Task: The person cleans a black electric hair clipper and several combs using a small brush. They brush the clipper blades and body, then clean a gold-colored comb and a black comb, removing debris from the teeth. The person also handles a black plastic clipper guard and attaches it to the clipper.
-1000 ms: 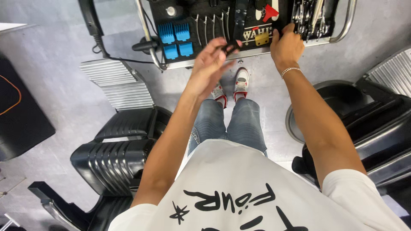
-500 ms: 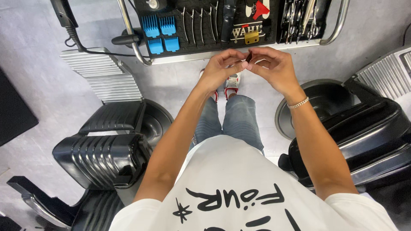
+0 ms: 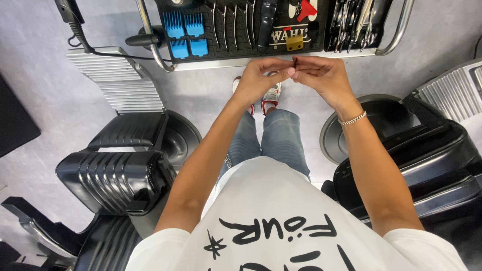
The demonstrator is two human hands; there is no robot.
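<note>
My left hand (image 3: 261, 78) and my right hand (image 3: 324, 78) meet in front of me, fingertips pinched together on a small dark object (image 3: 294, 62) that I cannot identify. Both hands hover just in front of a tool tray (image 3: 273, 60) with a black ribbed mat. On the mat lie blue clipper guards (image 3: 185, 32), several scissors (image 3: 231, 22), a black clipper (image 3: 266, 25) and a small gold blade (image 3: 294, 42). A chain bracelet (image 3: 353, 119) circles my right wrist.
A black barber chair (image 3: 118, 168) with a ribbed metal footrest (image 3: 114, 80) stands on my left. Another black chair (image 3: 427, 160) and its round base (image 3: 374, 128) are on my right. A corded tool (image 3: 70, 17) hangs at top left. Grey floor lies below.
My hands left the tray, where the right one was reaching among the tools, and came together in front of me, pinching a small dark piece. The view shifted slightly.
</note>
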